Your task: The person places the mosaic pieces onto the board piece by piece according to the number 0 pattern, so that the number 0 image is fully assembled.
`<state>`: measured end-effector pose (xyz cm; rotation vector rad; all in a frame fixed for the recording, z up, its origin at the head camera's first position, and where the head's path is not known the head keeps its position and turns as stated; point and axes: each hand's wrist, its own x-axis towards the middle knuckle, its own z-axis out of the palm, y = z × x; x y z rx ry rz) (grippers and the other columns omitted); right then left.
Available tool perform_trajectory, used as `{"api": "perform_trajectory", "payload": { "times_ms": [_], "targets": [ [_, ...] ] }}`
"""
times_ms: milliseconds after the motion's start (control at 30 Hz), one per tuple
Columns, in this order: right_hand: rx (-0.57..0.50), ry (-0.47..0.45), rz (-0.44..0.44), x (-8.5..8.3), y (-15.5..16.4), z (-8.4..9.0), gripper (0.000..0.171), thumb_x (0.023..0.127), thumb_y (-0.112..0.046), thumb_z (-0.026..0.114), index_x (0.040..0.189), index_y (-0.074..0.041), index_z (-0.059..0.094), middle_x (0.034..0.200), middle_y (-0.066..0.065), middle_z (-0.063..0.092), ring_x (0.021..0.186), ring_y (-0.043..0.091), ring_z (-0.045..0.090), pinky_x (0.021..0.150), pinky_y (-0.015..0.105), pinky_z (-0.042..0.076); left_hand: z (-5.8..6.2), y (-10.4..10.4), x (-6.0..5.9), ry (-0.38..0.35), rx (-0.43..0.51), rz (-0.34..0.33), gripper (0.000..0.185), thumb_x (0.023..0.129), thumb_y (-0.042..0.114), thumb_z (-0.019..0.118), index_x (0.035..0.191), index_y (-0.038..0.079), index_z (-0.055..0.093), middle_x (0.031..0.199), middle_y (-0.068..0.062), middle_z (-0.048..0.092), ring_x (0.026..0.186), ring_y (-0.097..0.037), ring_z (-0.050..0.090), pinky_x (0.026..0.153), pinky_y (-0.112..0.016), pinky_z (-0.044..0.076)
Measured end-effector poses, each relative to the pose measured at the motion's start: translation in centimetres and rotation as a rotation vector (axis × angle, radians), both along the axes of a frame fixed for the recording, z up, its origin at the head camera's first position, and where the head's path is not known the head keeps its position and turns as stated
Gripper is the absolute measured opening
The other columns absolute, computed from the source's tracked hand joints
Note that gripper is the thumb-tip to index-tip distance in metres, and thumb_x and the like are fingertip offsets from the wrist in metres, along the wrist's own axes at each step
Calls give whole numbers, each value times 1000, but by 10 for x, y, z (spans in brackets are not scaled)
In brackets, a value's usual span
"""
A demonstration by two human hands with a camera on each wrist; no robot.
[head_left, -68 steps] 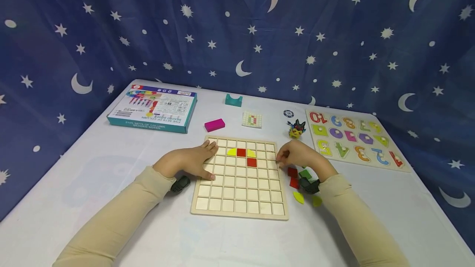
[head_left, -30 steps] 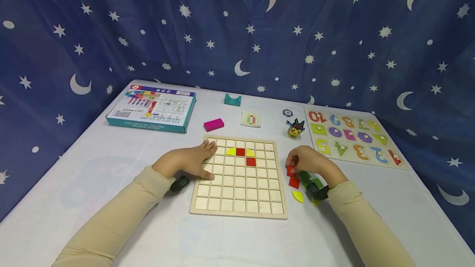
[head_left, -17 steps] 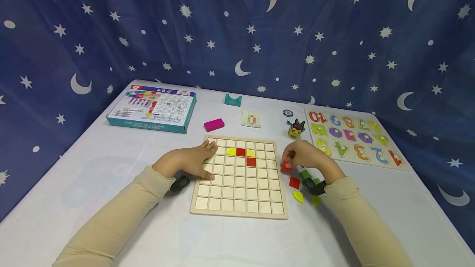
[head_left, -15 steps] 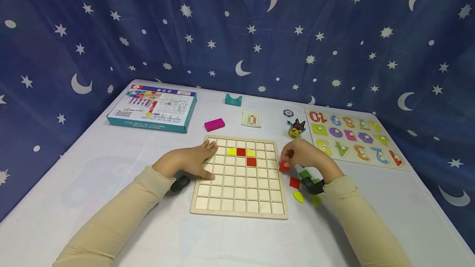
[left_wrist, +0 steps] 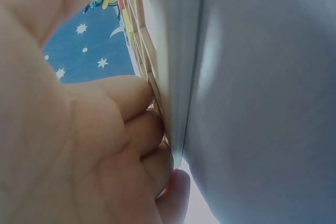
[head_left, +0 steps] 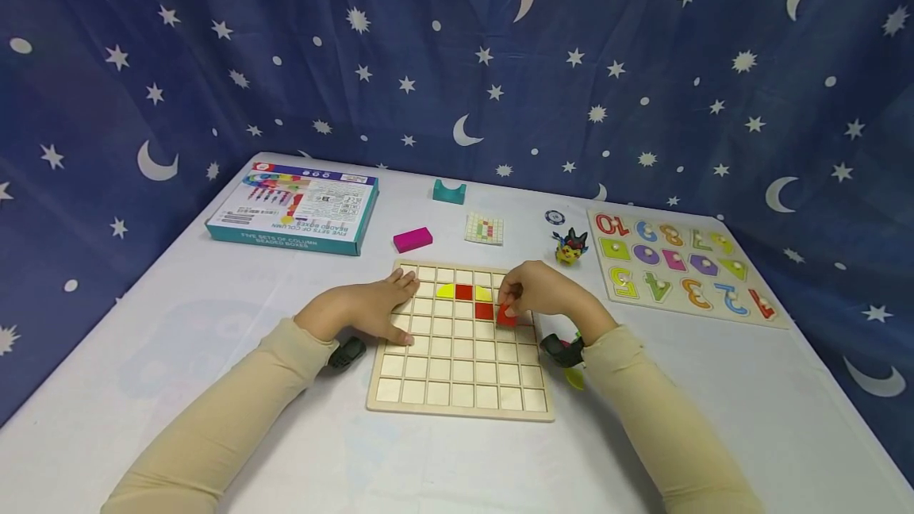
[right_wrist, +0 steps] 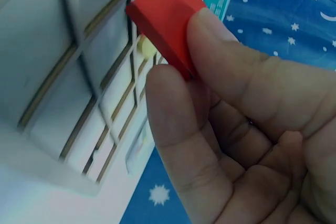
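Dark blue curtain [head_left: 400,38] with moons and stars at the back, white desk [head_left: 400,466] in front of me. The wooden grid board [head_left: 439,393] sits on it, pretty much square, sides running away from me. My left hand [head_left: 367,312] lies flat-ish on its left rim, fingers spread and holding nothing. My right hand [head_left: 543,290] is over the right side, fingers nearly closed in a pinch on a red tile [right_wrist: 168,17]. Tile looks squarish, so I can't pick a long axis, but it's tipped at an angle, one corner poking away from my fingers toward the board. Head view puts it just right of the lower red square [head_left: 484,311] in the grid; can't tell if it's touching the wood. Right wrist view gets its thick side and my other fingers curled in, hidden from above. Left wrist view catches the board edge-on.
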<state>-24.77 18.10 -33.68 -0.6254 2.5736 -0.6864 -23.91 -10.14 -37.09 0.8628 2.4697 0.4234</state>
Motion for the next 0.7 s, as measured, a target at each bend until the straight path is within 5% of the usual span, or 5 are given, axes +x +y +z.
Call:
{"api": "perform_trajectory", "payload": {
  "times_ms": [700],
  "targets": [
    [36, -14, 118, -1, -29, -13, 9, 77, 0, 71, 81, -8, 72, 74, -2, 64, 65, 8, 50, 61, 21, 44, 0, 0, 0, 0, -3, 5, 95, 81, 40, 67, 146, -4, 13, 154, -19, 4, 141, -35, -5, 114, -48, 8]
  ]
}}
